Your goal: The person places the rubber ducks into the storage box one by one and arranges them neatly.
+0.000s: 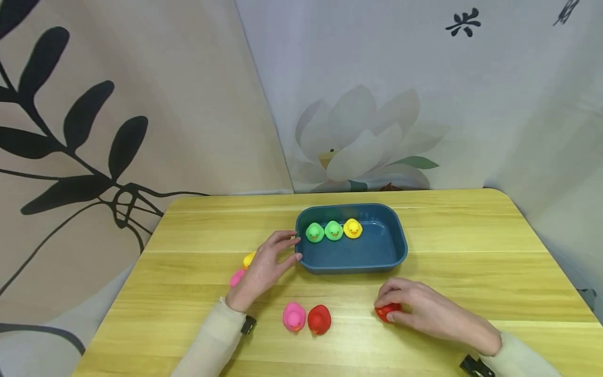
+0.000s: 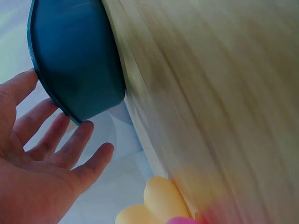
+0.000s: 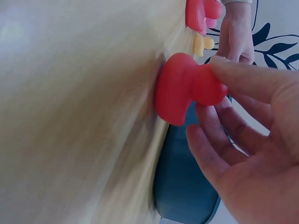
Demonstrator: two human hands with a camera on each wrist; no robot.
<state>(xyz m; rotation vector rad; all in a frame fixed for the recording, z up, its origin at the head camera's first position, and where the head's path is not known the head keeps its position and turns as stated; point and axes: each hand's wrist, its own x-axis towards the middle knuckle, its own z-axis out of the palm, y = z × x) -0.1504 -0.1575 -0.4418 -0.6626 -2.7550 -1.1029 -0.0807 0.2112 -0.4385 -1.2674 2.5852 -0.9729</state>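
My right hand (image 1: 421, 309) pinches a red rubber duck (image 3: 180, 88) by its head between thumb and fingers, at the table's front right. With fingers extended, my left hand (image 1: 266, 269) touches the left end of a dark blue tray (image 1: 350, 269). Inside the tray, along its back left, sit two green ducks (image 1: 334, 230) and a yellow duck (image 1: 353, 228) in a row. A pink duck (image 1: 294, 317) and another red duck (image 1: 319, 320) stand side by side on the table between my hands.
Left of my left hand, a second yellow duck (image 1: 249, 259) and a second pink duck (image 1: 237, 278) are partly hidden by it. The wooden table (image 1: 188, 251) ends at a patterned cloth backdrop (image 1: 188, 94) behind the tray.
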